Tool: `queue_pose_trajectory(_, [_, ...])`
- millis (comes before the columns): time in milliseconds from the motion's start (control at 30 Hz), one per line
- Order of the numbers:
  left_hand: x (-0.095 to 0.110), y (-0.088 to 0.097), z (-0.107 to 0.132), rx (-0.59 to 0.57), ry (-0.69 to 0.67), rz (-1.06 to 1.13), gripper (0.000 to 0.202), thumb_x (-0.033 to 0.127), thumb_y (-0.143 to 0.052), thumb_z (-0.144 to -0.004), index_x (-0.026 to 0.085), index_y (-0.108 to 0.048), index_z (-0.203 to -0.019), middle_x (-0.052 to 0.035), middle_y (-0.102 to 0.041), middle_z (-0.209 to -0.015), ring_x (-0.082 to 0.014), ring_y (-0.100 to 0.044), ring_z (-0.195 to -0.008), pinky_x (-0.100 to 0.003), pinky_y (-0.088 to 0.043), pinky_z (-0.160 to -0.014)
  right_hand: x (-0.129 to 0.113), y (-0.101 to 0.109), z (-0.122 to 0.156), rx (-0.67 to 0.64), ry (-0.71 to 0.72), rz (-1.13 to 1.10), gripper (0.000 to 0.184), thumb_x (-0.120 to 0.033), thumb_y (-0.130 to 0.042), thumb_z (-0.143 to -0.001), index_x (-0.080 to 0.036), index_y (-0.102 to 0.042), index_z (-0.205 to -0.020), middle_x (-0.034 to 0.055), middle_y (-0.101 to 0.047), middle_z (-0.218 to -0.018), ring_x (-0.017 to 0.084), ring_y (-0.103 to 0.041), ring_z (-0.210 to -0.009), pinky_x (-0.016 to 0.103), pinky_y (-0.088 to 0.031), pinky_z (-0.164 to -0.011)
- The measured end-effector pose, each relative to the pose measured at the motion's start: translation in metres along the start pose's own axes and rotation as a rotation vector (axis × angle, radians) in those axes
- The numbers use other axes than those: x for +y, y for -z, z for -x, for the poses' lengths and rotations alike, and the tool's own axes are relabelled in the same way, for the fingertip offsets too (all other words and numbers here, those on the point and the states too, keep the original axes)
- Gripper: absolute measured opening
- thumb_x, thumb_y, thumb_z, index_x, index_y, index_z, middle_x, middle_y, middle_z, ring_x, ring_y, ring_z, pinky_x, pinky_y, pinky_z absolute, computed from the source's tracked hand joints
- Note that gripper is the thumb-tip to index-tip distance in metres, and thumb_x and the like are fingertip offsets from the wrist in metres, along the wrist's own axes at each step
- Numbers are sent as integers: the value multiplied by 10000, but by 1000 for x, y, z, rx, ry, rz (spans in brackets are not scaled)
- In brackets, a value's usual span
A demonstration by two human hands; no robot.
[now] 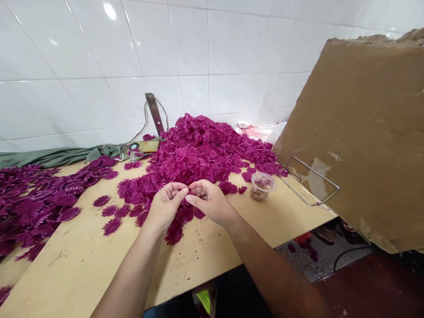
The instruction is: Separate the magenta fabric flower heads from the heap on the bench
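My left hand (167, 203) and my right hand (208, 201) meet fingertip to fingertip over the near side of a heap of purple artificial flower heads (198, 150). Both are closed in a pinch, thumbs against the bent fingers. A speck of purple shows between the fingertips, but what they grip is mostly hidden, and I cannot tell it from the flowers behind. Loose purple flower heads lie under and to the left of my left hand. Right of my right hand stands a small clear plastic cup (262, 187) with brownish contents.
The wooden tabletop (228, 247) carries another mass of purple flowers (39, 198) at left. A bent metal wire frame (313, 182) leans by a large cardboard sheet (364, 132). Near the tiled wall lie a green cloth (62, 155), a yellowish device (145, 146) and an upright brown bar (154, 112).
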State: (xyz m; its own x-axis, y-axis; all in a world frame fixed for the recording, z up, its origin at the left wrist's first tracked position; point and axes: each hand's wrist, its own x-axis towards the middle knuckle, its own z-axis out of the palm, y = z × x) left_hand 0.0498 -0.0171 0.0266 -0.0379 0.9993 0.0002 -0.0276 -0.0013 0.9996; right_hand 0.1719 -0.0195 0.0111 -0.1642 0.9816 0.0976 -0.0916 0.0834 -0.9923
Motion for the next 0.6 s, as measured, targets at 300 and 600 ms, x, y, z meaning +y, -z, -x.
queue_pose_trajectory(300, [0,-6,1,47,88,166,500,433,-799,-372,147,-583,-720,48,-564,-568,-67,-483,-521,-191,-383,-510,-2,-7,-8,-40,-47,-115,107,-146,-615,-607,-169,-524,-659,-53,-516,-596,65,-465,-550,236,-408,-591])
queue_pose_trajectory(600, [8,37,0,186,11,9,498,469,-792,-339,157,-608,-681,40,-558,-555,-73,-454,-491,-202,-369,-488,-7,39,-35,424,99,65,89,-246,-576,-611,-179,-521,-629,-40,-500,-576,94,-447,-543,261,-390,-595])
